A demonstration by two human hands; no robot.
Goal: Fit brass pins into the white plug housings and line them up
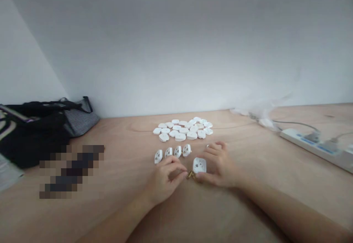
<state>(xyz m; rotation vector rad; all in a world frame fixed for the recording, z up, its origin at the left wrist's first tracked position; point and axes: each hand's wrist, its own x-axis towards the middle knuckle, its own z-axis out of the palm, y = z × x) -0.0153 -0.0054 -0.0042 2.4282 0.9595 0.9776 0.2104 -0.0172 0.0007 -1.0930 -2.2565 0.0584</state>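
Note:
My left hand (167,176) is closed in a pinch at the end of a small brass metal piece (190,175). A white plastic plug housing (199,165), with its recessed side toward me, sits just right of that piece. My right hand (222,165) is curled round the housing's right side, its thumb at the lower edge. Beyond my left hand, several similar white housings (177,151) stand on edge in a row. Another small white part (208,146) is mostly hidden behind my right fingers.
Several white plastic pieces (180,137) lie grouped farther back on the wooden table (132,199). A power strip (311,145) with plugged-in cords is at the right, near a clear plastic bag (257,112). Black bags (35,132) and a pixelated dark object (73,171) occupy the left.

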